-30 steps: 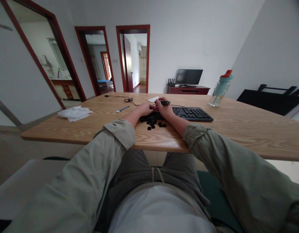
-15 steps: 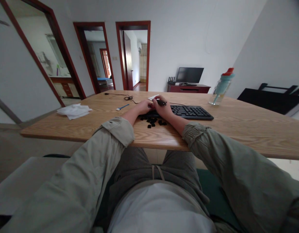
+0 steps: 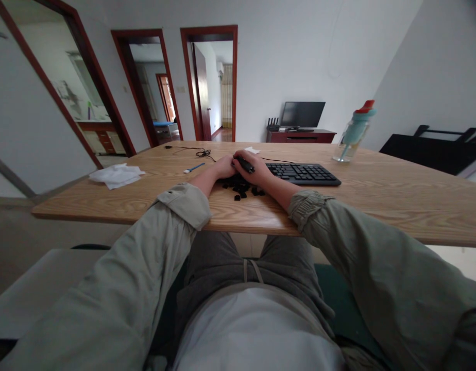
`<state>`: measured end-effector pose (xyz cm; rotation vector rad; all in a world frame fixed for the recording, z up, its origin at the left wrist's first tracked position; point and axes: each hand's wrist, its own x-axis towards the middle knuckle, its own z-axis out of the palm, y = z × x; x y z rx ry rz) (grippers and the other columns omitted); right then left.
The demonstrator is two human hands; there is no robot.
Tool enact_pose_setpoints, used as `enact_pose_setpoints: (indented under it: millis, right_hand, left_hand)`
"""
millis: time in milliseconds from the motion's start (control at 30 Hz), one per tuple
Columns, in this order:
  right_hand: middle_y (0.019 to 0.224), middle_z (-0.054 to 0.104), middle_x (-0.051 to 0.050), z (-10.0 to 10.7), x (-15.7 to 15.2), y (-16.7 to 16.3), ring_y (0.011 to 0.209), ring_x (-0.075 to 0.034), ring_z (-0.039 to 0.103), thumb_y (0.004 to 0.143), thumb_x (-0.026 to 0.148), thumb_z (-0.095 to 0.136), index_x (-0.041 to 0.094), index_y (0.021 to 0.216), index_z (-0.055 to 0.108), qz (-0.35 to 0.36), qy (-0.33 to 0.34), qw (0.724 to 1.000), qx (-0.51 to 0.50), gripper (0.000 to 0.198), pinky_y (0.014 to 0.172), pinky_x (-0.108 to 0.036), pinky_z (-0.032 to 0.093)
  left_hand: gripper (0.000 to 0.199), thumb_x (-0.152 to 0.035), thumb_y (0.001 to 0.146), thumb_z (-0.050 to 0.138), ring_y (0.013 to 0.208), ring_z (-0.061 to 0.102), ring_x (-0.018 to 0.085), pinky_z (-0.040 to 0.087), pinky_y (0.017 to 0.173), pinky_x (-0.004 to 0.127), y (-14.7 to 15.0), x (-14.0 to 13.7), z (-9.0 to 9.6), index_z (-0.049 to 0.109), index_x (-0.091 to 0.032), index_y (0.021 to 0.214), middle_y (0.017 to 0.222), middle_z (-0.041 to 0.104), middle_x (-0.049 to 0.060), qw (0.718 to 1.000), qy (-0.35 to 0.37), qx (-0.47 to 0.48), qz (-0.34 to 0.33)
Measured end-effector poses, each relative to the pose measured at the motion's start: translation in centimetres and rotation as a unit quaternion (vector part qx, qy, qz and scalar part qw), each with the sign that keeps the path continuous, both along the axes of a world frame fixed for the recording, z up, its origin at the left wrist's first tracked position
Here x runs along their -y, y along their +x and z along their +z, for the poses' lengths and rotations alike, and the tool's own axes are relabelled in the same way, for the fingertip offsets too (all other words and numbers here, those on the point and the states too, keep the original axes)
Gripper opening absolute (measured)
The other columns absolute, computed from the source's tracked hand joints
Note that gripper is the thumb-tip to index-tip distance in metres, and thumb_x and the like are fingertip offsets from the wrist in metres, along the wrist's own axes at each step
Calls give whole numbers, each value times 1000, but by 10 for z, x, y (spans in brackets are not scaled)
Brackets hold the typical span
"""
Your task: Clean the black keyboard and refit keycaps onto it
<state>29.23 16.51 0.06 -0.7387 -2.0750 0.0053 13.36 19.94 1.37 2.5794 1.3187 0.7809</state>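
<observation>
Keyboard [image 3: 305,174] inside table edge [image 3: 257,230], right fingers [image 3: 241,153] round black tool [image 3: 244,165], left fingers [image 3: 228,164], grip unclear

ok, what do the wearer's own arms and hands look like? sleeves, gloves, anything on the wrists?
Grey-green long sleeves both sides. The left sleeve ends in a wide, folded-back cuff; the right sleeve ends in a bunched, wrinkled one. Left hand and right hand are bare: no gloves. No watch or cable shows on either wrist.
</observation>
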Motion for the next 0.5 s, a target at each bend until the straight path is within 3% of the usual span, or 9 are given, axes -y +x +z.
enact_pose_setpoints:
  millis: [133, 300, 400, 500]
  right_hand:
    - [94, 68, -7, 0, -10, -3, 87, -21, 63, 88, 48, 51, 21, 104, 60, -18, -74, 991, -113, 32, 87, -38, 50]
    - [87, 68, -6, 6, -22, 19, 62, -16, 65, 87, 50, 57, 19, 104, 54, 9, -279, 922, -267, 36, 56, -29, 54]
    - [89, 69, -7, 14, -19, 35, 58, -13, 64, 89, 48, 57, 18, 104, 55, 3, -313, 900, -302, 34, 50, -24, 52]
    - [87, 69, -6, 18, -16, 44, 55, -12, 63, 89, 47, 57, 18, 102, 57, -17, -315, 900, -300, 31, 47, -22, 49]
  left_hand:
    - [27, -14, 83, 58, 90, 64, 21, 50, 88, 31, -3, 1, 2, 73, -8, 103, 100, 74, 10, 1000, -16, -1, -22]
    - [30, -23, 83, 60, 89, 66, 20, 51, 90, 31, -1, 8, 5, 76, -16, 107, 96, 76, 5, 1000, -27, -2, 0]
    - [34, -25, 82, 61, 89, 67, 19, 51, 90, 28, 2, 11, 7, 75, -17, 112, 101, 76, 5, 999, -20, -41, 22]
    - [38, -25, 80, 61, 95, 67, 20, 50, 89, 27, 8, 11, 7, 73, -17, 115, 107, 75, 6, 995, 14, -94, 27]
